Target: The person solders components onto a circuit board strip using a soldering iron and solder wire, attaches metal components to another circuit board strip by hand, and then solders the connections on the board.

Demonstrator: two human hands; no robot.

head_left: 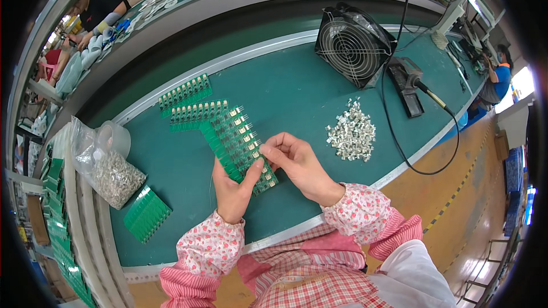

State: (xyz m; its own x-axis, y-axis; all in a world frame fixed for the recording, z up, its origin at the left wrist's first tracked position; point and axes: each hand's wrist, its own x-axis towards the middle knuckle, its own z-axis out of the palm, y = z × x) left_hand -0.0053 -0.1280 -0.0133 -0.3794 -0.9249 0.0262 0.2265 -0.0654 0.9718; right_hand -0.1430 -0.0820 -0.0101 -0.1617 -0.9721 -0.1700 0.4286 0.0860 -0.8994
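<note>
My left hand (231,194) grips a green circuit board panel (225,141) by its lower end, with the thumb on top. Small white connectors line the panel's right edge. Thumb and forefinger of my right hand (308,172) are pinched together at that edge; whatever lies between them is hidden. Beyond the panel rest two more green board strips, one farther back (185,92) and one nearer (198,113), both fitted with white connectors. To the right is a loose pile of small white connectors (352,131) on the green bench mat (285,94).
A black fan (351,45) with a wire guard stands at the back. Beside it are a soldering iron (432,95), its black holder (406,88) and a looping cable. On the left lie a clear bag of small parts (119,181), a tape roll (116,138) and green boards (147,215).
</note>
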